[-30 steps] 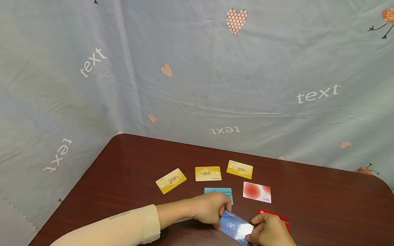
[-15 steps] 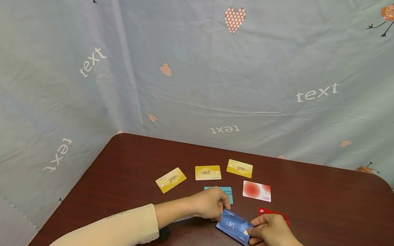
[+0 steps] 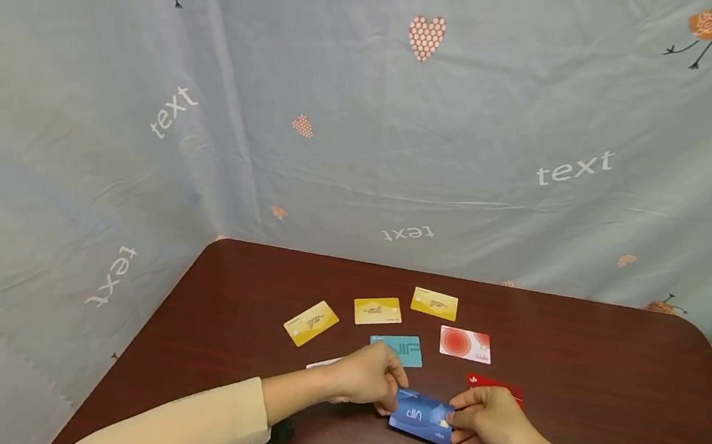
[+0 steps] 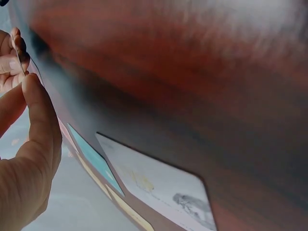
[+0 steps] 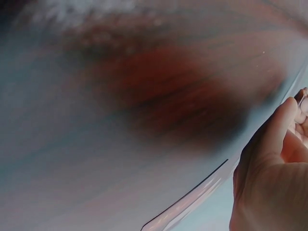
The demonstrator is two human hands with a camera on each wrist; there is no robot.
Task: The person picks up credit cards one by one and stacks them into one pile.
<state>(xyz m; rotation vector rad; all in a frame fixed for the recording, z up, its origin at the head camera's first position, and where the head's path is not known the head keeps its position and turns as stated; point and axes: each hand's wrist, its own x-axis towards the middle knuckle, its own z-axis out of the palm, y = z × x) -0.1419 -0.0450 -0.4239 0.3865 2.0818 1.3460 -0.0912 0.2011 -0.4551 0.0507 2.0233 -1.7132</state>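
A blue VIP card (image 3: 417,418) is held between both hands above the near part of the table. My left hand (image 3: 369,376) pinches its left end with thumb and fingertips. At the other end, my right hand (image 3: 491,428) grips the card between thumb and fingers. Seen from the left wrist, the card (image 4: 17,53) shows nearly edge-on past the left hand (image 4: 33,149). The right wrist view shows the right hand (image 5: 269,178) at the edge, with the card mostly hidden. Just beyond the hands lie a teal card (image 3: 403,349) and a partly covered red card (image 3: 496,386).
Three yellow cards (image 3: 377,311) lie farther back on the dark wooden table (image 3: 593,355). A white-and-red card (image 3: 465,344) sits right of the teal one. A white card (image 4: 159,180) lies beneath the left forearm. A patterned curtain (image 3: 353,140) hangs behind the table.
The blue card has tilted and turned slightly, losing its bright glare so its print shows. My left hand has shifted a little left, uncovering more of the teal card. The right hand stays nearly in place.
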